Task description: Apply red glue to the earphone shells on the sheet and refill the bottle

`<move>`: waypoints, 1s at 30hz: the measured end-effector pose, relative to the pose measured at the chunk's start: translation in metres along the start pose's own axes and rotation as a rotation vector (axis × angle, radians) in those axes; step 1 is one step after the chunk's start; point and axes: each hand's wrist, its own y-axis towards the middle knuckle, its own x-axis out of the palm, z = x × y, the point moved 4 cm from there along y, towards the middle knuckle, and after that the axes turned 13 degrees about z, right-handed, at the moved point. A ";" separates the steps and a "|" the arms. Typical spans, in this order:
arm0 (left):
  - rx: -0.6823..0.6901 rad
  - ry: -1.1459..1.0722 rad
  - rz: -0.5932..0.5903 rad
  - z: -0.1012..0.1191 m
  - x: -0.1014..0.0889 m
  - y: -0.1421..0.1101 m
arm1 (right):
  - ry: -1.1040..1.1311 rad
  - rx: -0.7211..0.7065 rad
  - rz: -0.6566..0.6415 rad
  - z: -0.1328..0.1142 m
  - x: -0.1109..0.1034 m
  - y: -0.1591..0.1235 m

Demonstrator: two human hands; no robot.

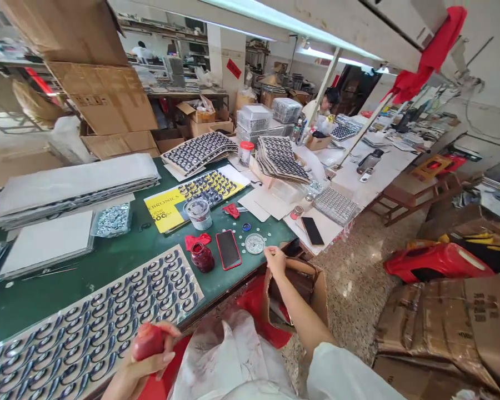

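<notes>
A yellow sheet [163, 213] beyond the hands [276, 261] reads "EBRONICS".

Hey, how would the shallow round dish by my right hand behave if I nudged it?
Being wide and low, the dish would probably slide rather than tip. Its thin-looking rim suggests it's fairly light. The small discs scattered beside it on the green table might get shoved along.

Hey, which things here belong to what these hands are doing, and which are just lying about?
Likely in use:
red bulb-shaped object, held in the left hand
round dish, beside the right hand
sheet of dark curved pieces, near the left hand

Probably just lying about:
red-cased phone
black phone
dark bottle, farther off
</notes>
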 end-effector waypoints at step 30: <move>0.322 0.000 0.440 0.007 -0.013 -0.048 | 0.096 -1.052 -0.711 -0.154 0.093 -0.118</move>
